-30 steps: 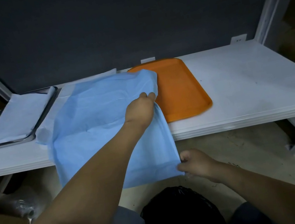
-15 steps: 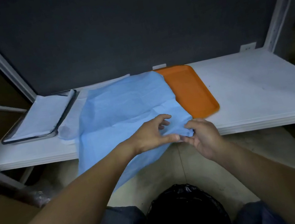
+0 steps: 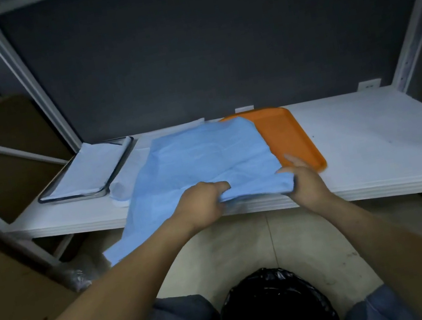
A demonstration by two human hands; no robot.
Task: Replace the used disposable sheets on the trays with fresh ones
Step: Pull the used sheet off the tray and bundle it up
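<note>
Plain light-blue sheet [image 3: 204, 158], orange tray [image 3: 287, 135], white shelf [image 3: 368, 132], black bag [image 3: 275, 306].

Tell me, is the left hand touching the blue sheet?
Touching. The head view shows the left hand gripping a bunched fold of the blue sheet, its fingers curled into the fabric.

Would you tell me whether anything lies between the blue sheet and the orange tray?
Nothing visible does. The blue sheet, gripped by the left hand and right hand, already overlaps the left edge of the orange tray; only the right hand's fingers reach over its near corner.
</note>
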